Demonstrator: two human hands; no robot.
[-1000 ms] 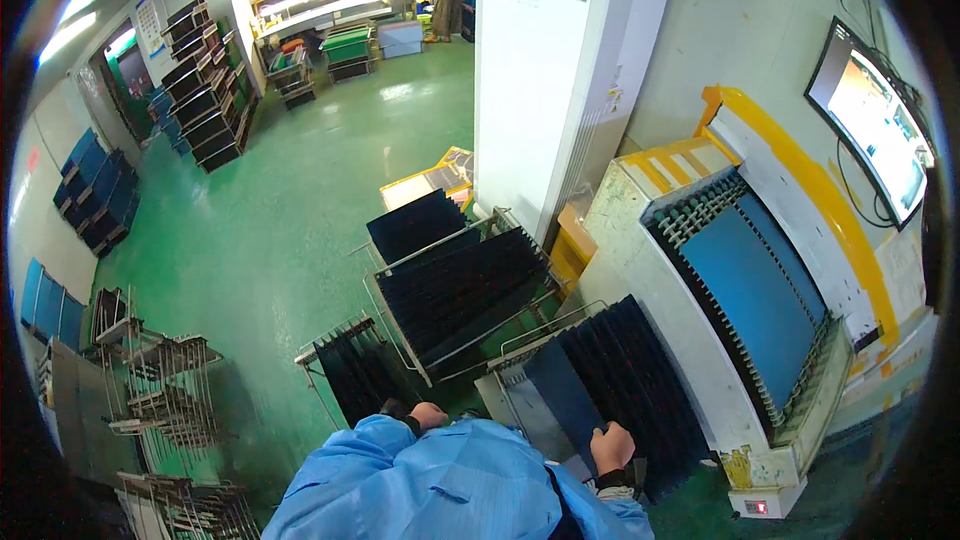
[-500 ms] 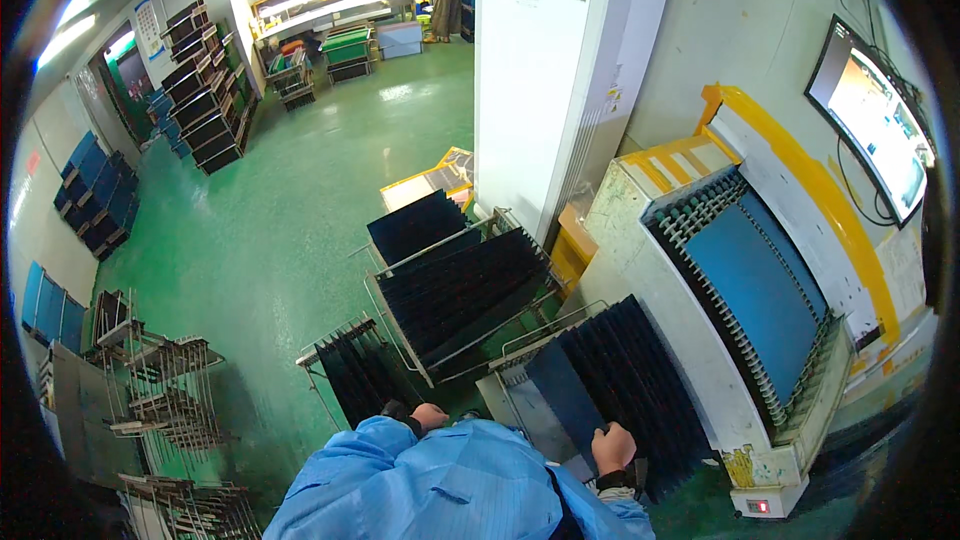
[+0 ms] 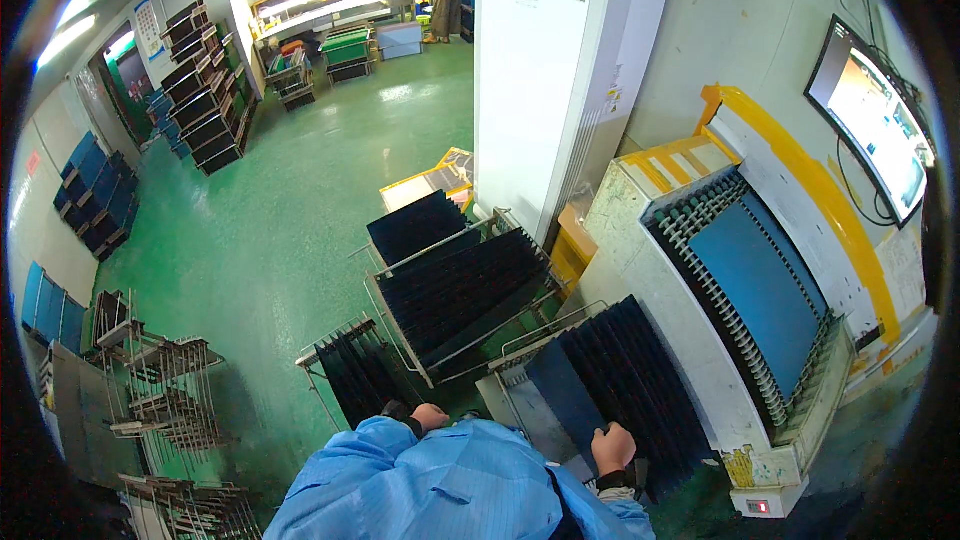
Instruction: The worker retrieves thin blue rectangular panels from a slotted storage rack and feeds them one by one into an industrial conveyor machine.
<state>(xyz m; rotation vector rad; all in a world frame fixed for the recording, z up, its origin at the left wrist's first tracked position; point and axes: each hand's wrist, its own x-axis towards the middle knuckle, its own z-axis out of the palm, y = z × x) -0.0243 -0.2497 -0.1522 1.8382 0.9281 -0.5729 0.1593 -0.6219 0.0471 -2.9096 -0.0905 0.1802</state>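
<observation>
My right hand (image 3: 613, 448) is closed on the near edge of a dark blue panel (image 3: 566, 396), the front sheet of a tightly packed row. This row of dark panels (image 3: 635, 390) stands upright in a wire rack beside the machine. Close to my body, my left hand (image 3: 431, 417) has its fingers curled; whatever it may hold is hidden. It is nearest to a smaller rack of dark panels (image 3: 358, 372). On the roller conveyor of the machine (image 3: 690, 325) to my right lies a flat blue panel (image 3: 762, 285).
Another wire rack of dark panels (image 3: 455, 285) stands ahead, by a tall white cabinet (image 3: 530, 80). Metal racks (image 3: 170, 390) stand at the left. A screen (image 3: 872, 120) hangs on the right wall. Far back, a person (image 3: 441, 0) leans over a lit bench.
</observation>
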